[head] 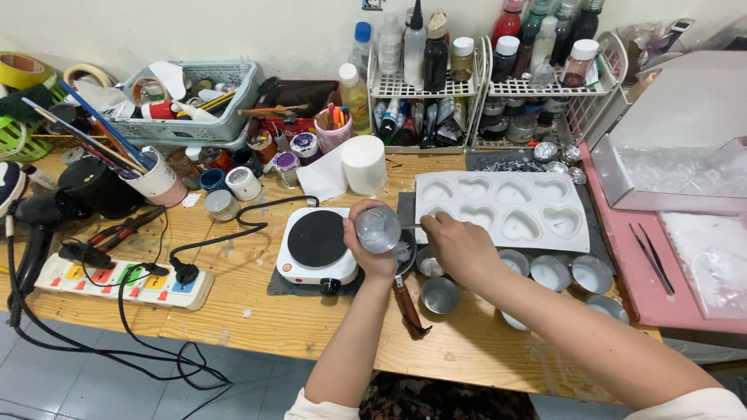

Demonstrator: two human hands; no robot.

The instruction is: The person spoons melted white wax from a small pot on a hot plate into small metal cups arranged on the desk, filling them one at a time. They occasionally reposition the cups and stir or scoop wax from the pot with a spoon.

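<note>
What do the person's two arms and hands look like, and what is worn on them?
Both hands are bare: the left hand and the right hand show no gloves, and no rings or watch can be seen. The forearms are uncovered too. Short, pale cream sleeves show only at the bottom edge, one on the left arm and one on the right arm.

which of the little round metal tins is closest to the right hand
The small tin just left of the right hand, beside the pan; the other tins sit farther right or nearer the table edge.
</note>
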